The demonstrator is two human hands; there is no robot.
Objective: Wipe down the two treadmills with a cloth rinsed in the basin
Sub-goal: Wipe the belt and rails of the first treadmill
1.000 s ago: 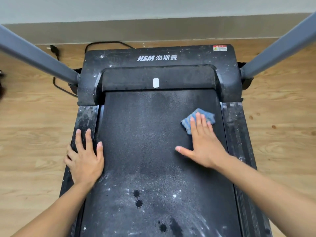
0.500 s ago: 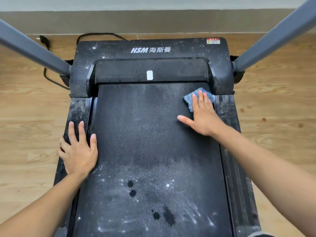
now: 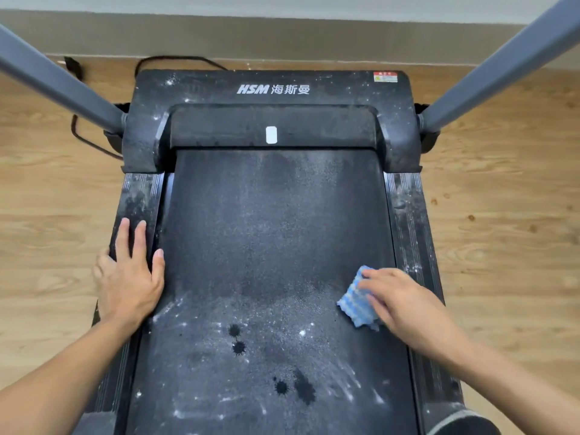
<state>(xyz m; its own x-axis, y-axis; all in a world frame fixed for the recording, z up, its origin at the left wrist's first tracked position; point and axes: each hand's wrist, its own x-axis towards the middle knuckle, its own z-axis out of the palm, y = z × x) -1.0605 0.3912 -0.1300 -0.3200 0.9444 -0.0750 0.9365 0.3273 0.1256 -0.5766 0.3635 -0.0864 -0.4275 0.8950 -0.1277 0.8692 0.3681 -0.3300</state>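
**Treadmill** (image 3: 273, 89): black, dusty, front cover marked HSM; stands on a wooden floor (image 3: 502, 215).
**Belt** (image 3: 270, 233): white specks and streaks across the near half; several dark splotches (image 3: 238, 340) near the middle.
**Cloth** (image 3: 356, 304): blue-and-white striped, lying on the right side of the belt, near the right rail (image 3: 408, 215).
**Right grip** (image 3: 405, 304): palm down, fingers laid fairly flat over the cloth, pressing it to the belt, not curled round it.
**Left grip** (image 3: 130, 277): open and flat, fingers on the left rail (image 3: 138, 196), thumb at the belt's edge.
**Posts** (image 3: 62, 86): two, grey, rising at either side of the front cover.
**Cable** (image 3: 175, 57): black, on the floor behind the cover.
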